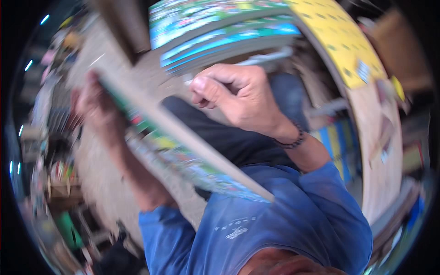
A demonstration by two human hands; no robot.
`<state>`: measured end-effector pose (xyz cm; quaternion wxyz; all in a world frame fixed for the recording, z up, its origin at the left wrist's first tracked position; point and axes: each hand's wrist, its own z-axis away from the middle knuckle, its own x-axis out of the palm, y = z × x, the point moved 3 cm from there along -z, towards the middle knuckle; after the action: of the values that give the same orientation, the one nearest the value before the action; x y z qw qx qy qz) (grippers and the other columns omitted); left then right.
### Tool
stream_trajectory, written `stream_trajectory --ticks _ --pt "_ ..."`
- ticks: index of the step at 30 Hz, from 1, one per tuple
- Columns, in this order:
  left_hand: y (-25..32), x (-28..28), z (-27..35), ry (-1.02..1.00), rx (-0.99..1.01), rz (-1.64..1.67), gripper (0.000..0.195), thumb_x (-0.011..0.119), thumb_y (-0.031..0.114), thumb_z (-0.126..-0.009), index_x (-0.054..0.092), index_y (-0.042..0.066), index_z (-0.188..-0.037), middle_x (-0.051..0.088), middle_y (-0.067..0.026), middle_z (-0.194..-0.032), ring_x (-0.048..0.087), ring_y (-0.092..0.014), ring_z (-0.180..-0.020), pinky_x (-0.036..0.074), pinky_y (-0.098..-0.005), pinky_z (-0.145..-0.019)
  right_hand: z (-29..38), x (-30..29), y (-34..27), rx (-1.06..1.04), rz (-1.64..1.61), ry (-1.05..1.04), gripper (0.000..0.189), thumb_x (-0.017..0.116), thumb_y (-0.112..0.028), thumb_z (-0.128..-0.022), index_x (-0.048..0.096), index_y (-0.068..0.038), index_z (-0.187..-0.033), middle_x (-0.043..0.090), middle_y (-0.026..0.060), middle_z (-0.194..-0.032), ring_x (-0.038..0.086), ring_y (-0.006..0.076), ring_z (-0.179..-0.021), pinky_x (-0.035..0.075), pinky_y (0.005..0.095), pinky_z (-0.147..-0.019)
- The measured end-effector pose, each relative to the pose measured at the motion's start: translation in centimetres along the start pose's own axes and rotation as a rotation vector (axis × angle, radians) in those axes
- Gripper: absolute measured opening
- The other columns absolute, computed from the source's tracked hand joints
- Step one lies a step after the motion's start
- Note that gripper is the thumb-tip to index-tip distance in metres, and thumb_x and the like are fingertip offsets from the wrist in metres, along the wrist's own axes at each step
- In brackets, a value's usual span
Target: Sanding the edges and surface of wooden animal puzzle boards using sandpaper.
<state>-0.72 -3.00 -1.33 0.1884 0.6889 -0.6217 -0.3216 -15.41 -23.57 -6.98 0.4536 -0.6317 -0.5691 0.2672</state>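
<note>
My left hand (101,106) grips the upper end of a thin flat board (199,144), which is blurred. The board slants down across my lap, and its lower corner is against or just in front of my blue shirt. Its pale side or edge faces up, and the side turned to the left bears a colourful print. My right hand (237,94) is raised to the right of the board, fingers curled and thumb against them. Nothing shows in it, though something small could be hidden. Just beyond it lies a stack of similar printed boards (223,24).
A curved-looking bench (378,137) with a yellow patterned sheet (330,41) runs along the right. A dark upright post (127,27) stands left of the stack. Cardboard (398,51) is at the far right. Crates and clutter (63,185) line the left beyond the floor (99,178).
</note>
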Motion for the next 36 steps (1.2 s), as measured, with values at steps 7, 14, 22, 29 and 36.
stream_trajectory --ticks 7,14,22,29,36 --pt "-1.4 3.6 -0.4 -0.197 -0.417 -0.062 0.056 0.056 0.053 -0.100 0.067 0.002 -0.083 0.050 0.0029 -0.068 0.044 -0.007 -0.063 0.036 -0.0238 -0.059 5.6 -20.0 -2.0 0.041 1.086 0.616 0.023 0.065 -0.010 -0.093 0.069 0.003 -0.111 0.074 0.0119 -0.092 0.071 0.0138 -0.087 0.055 0.0281 -0.080" --pt "-0.8 13.0 0.1 -0.476 -0.312 -0.255 0.063 0.060 0.063 -0.092 0.075 0.002 -0.100 0.063 -0.0044 -0.072 0.057 -0.012 -0.070 0.046 -0.0298 -0.068 9.4 -38.2 -2.5 0.364 1.651 0.677 0.064 0.065 -0.045 -0.089 0.062 0.011 -0.119 0.066 0.0339 -0.113 0.064 0.0437 -0.111 0.048 0.0472 -0.097" --pt "-0.1 15.1 0.3 -0.671 -0.288 -0.348 0.076 0.052 0.074 -0.089 0.075 0.004 -0.108 0.066 -0.0068 -0.076 0.060 -0.016 -0.075 0.046 -0.0307 -0.078 6.0 -45.6 0.0 0.746 1.792 0.645 0.043 0.050 -0.034 -0.091 0.071 -0.001 -0.111 0.068 0.0272 -0.114 0.064 0.0432 -0.111 0.050 0.0503 -0.096" --pt "-4.6 11.0 -0.6 -0.482 -0.458 -0.330 0.079 0.055 0.078 -0.085 0.078 0.004 -0.099 0.070 -0.0069 -0.076 0.066 -0.015 -0.075 0.050 -0.0305 -0.079 4.5 -26.8 -4.7 -0.074 1.161 0.600 0.028 0.050 -0.017 -0.101 0.065 0.003 -0.115 0.069 0.0127 -0.098 0.063 0.0160 -0.091 0.051 0.0299 -0.082" --pt "-4.7 10.7 -0.5 -0.444 -0.528 0.293 0.067 0.052 0.056 -0.100 0.070 -0.007 -0.114 0.071 -0.0118 -0.107 0.063 -0.016 -0.098 0.048 -0.0294 -0.090 7.6 -5.6 -3.4 -0.712 0.824 -0.400 0.026 0.060 -0.004 -0.092 0.059 -0.002 -0.118 0.064 0.0205 -0.129 0.058 0.0448 -0.124 0.043 0.0626 -0.104"
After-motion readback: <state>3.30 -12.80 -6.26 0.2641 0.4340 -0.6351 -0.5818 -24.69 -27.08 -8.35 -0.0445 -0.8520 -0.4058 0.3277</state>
